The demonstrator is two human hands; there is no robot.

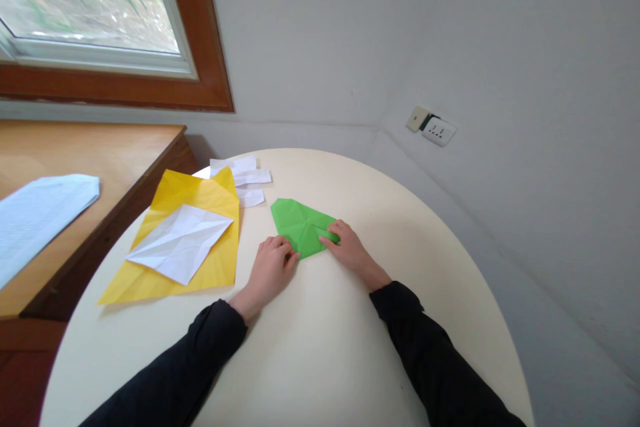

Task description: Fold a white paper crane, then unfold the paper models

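Note:
A creased sheet of green paper [299,221] lies on the round pale table, with folded edges and a flap turned over at its right end. My left hand [274,267] pinches the paper's near edge, fingers curled together. At the right end, my right hand [347,247] grips the folded flap between thumb and fingers; part of that end is hidden beneath the fingers. Left of my hands, a creased white paper [183,240] rests on top of a larger yellow paper [220,270].
White paper strips [253,177] lie behind the yellow sheet. The round table [320,360] stands near a wooden desk [135,143] bearing a light blue folded item [50,213]. A window [90,7] and a wall socket [439,131] are beyond.

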